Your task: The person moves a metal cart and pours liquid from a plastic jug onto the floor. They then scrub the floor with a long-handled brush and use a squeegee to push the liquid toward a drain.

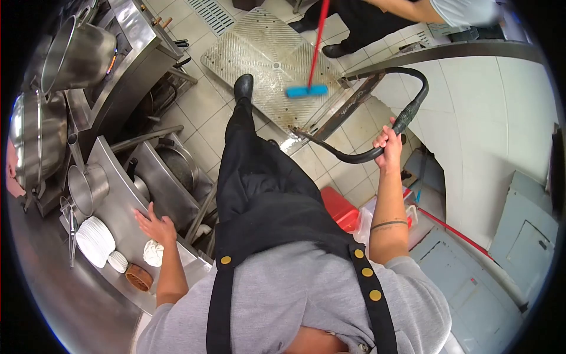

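My right hand (388,146) is wrapped round the black curved handle (420,94) of a platform trolley. The trolley's metal deck (253,50), ribbed and wet-looking, lies low over the tiled floor. One of my black boots (243,88) is at the deck's near left edge. A blue brush head (306,91) on a red pole (319,44) rests on the deck; a co-worker (377,26) stands behind it. My left hand (156,226), fingers spread, lies at the edge of a steel counter (127,194), near a crumpled white cloth (153,252).
Stacked white plates (95,241), a brown bowl (139,277) and a steel saucepan (88,187) stand on the counter. Large pots (88,56) fill the far left. A red container (340,210) sits below my right arm. Grey cabinets (466,289) are at the right.
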A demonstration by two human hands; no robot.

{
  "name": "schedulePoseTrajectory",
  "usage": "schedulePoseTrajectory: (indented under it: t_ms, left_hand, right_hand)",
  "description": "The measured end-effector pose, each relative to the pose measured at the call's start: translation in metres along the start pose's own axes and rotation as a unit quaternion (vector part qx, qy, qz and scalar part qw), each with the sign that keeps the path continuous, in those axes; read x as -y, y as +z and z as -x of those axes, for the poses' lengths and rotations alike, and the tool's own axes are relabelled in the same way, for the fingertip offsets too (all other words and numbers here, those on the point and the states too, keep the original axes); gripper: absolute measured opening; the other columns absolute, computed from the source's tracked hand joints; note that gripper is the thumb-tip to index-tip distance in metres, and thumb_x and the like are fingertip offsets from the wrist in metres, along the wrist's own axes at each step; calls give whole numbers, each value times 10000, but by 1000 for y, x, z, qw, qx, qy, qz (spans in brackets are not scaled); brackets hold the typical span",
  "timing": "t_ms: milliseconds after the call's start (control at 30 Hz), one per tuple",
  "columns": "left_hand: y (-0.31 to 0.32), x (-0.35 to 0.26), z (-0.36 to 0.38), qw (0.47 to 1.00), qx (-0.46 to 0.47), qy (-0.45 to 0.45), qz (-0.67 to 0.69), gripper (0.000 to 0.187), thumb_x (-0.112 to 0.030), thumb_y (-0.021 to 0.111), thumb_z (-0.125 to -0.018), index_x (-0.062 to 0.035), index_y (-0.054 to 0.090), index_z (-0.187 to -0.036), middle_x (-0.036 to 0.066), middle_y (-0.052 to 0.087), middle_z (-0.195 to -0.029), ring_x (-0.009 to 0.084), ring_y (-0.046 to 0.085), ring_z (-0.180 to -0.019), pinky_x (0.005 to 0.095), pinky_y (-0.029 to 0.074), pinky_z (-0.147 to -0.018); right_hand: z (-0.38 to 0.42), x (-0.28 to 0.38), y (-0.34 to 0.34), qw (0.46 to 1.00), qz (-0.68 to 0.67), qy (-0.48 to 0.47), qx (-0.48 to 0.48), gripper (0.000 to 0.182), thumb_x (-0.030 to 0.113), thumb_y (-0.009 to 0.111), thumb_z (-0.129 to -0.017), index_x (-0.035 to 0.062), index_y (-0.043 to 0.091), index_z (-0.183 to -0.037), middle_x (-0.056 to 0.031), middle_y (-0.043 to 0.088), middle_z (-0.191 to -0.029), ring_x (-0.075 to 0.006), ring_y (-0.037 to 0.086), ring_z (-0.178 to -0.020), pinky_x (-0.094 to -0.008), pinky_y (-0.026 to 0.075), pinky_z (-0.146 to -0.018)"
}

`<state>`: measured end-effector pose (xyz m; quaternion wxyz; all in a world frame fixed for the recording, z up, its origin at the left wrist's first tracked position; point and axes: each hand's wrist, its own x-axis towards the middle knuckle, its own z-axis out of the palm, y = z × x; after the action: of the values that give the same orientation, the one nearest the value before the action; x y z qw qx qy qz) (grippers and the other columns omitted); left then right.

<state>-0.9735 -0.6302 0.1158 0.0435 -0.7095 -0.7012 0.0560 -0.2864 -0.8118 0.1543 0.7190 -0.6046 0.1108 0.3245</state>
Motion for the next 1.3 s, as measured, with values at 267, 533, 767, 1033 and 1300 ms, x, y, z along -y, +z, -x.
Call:
schedulePoseTrajectory:
  t_ms: [267, 533, 767, 1033, 1300]
  left_hand:
    - [2, 1, -2, 1000, 2, 4, 3, 746, -79, 668, -771, -267, 499, -1473, 218, 205, -1678, 452, 241, -1524, 578, 226, -1218]
    - [3, 2, -1, 1000, -15, 14, 10, 717, -87, 614, -773, -258, 525, -1463, 216, 217, -1676, 439, 260, -1517, 580, 239, -1209]
    - [3, 1, -2, 999, -25, 21, 10, 721, -72, 617, -765, -255, 527, -1457, 228, 225, -1668, 444, 269, -1509, 571, 237, -1214]
    - [-1, -1, 0, 1000, -18, 13, 20, 715, -63, 612, -766, -250, 531, -1451, 233, 224, -1667, 438, 249, -1521, 568, 225, -1217]
    - [5, 3, 0, 1000, -17, 8, 17, 709, -73, 604, -780, -264, 526, -1458, 212, 207, -1681, 431, 237, -1528, 576, 214, -1219]
  right_hand:
    - [-8, -2, -11, 1000, 3, 5, 28, 514, 45, 602, -944, 165, 411, -1406, 24, 440, -679, -91, 426, -487, -302, 437, -472]
    - [-10, -3, -13, 1000, 0, -3, 31, 502, 48, 607, -947, 164, 420, -1399, 20, 442, -683, -94, 432, -488, -303, 442, -468]
    - [-6, -4, -7, 1000, -5, -15, 25, 437, 38, 569, -979, 154, 465, -1388, 29, 434, -671, -83, 402, -484, -279, 404, -464]
    - [-8, -4, -9, 1000, -8, -8, 23, 480, 41, 595, -958, 159, 440, -1397, 22, 442, -670, -88, 416, -479, -295, 422, -461]
    - [-12, -7, -15, 999, -16, -3, 43, 520, 42, 609, -944, 167, 414, -1409, 21, 447, -678, -89, 422, -474, -309, 434, -462]
